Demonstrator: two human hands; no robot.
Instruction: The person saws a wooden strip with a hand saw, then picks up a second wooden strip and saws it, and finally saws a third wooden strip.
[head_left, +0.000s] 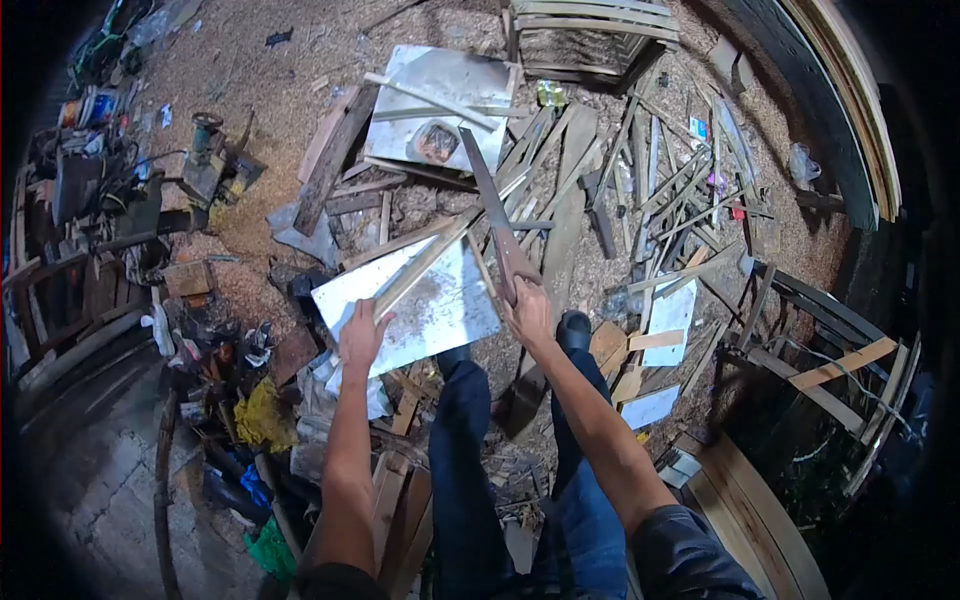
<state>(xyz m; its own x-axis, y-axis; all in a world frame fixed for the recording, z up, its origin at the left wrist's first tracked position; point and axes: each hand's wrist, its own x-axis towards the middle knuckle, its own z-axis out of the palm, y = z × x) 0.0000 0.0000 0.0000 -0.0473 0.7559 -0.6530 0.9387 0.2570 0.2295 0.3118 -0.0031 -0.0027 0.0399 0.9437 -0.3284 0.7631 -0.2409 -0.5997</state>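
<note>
- The floor (240, 80), covered in shavings, bears everything, with loose slats (685, 205) strewn across it at many angles, seemingly dropped rather than sorted.
- A slatted wooden piece (595, 20) lies at the far edge of the work area, apart from the hands.
- The near white panel (440, 310) lies just in front of the feet, beneath part of the strip, perhaps serving as a low backing.
- The far white panel (420, 75) has thin slats lying across it.
- The handsaw (490, 190) is in the right hand, its blade pointing away from the body and crossing near the strip's far part. Whether its teeth touch the wood, I cannot tell.
- The wooden strip (425, 262) slants over the near panel, its near end in the left hand, probably to keep it from shifting.
- The right hand (530, 312) has its fingers closed around the saw's handle, likely to steer the blade.
- The left hand (361, 338) has its fingers gripping the strip's near end, well back from the blade.
</note>
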